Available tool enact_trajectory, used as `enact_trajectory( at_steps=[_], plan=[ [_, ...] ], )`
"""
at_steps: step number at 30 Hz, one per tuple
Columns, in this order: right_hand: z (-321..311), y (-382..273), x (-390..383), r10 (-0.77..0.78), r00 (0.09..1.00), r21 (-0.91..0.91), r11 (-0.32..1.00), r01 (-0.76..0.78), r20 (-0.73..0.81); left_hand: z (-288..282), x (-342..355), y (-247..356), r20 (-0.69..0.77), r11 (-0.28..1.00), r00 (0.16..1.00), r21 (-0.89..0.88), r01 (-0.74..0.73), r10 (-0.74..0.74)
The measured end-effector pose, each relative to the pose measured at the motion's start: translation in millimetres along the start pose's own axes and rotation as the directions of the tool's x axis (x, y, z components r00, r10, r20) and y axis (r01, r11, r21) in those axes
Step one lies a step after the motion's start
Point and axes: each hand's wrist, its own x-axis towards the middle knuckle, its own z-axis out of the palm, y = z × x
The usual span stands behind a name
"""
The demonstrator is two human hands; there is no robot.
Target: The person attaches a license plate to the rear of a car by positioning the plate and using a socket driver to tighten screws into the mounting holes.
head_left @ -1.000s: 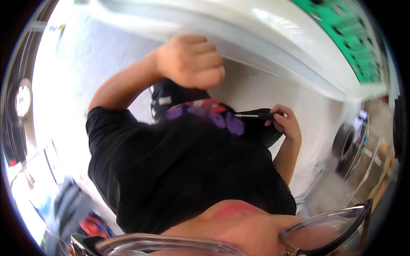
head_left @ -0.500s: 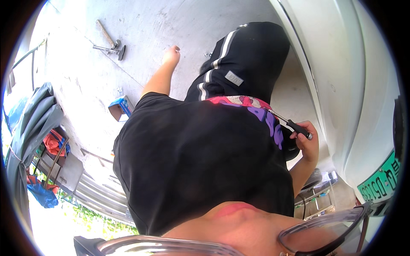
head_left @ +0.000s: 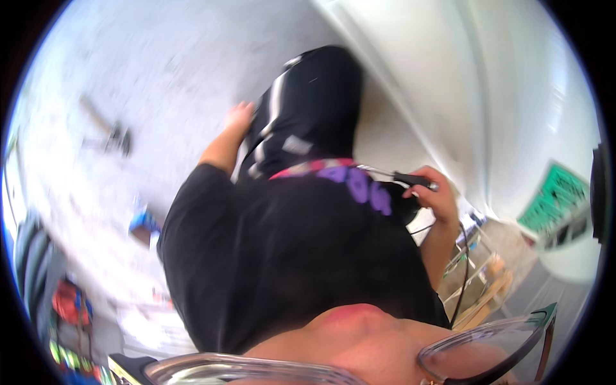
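I look down along my black shirt and black trousers with a white stripe [head_left: 282, 122]. My left hand [head_left: 239, 117] rests against the outside of my thigh with the fingers stretched out and nothing in it. My right hand [head_left: 439, 196] is at my waist, closed round a slim tool with a black handle [head_left: 410, 179] and a thin metal shaft pointing toward my belly. A thin black cable [head_left: 463, 256] hangs down past my right forearm. The picture is blurred by motion.
A white vehicle body [head_left: 487, 83] curves along the right, with a green plate [head_left: 558, 196] lower down. On the concrete floor [head_left: 160, 58] lie a hammer-like tool [head_left: 109, 131] and a small blue object [head_left: 144, 223]. Coloured bags [head_left: 67, 301] sit at the lower left, a wire rack [head_left: 478, 269] at the lower right.
My left hand came down from the white panel to my thigh. The view swung from the vehicle toward the floor. My right hand kept hold of the tool.
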Motion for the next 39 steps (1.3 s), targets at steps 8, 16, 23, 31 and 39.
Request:
enact_trajectory(
  at_steps=[8, 16, 23, 31, 39],
  plan=[
    [-8, -2, -18, -0.098, 0.994, 0.109, 0.989, 0.103, -0.05, 52, 32, -2, 0.107, 0.99, 0.991, -0.111, 0.089, -0.077],
    [-5, 11, -7, -0.26, 0.964, 0.144, 0.957, 0.251, 0.048, 90, 71, -32, 0.121, 0.917, 0.976, -0.337, 0.214, -0.183],
    [-10, 27, 1, -0.322, 0.939, 0.207, 0.933, 0.294, 0.117, 37, 40, -30, 0.473, 0.25, 0.872, -0.835, 0.489, -0.127],
    [-20, 50, 11, -0.382, 0.908, 0.29, 0.9, 0.324, 0.17, -70, -6, 45, 0.483, 0.095, 0.876, -0.871, 0.482, -0.012],
    [-31, 68, 8, -0.438, 0.882, 0.318, 0.873, 0.37, 0.174, -71, 2, 31, 0.482, 0.301, 0.874, -0.827, 0.475, -0.057]
  ],
)
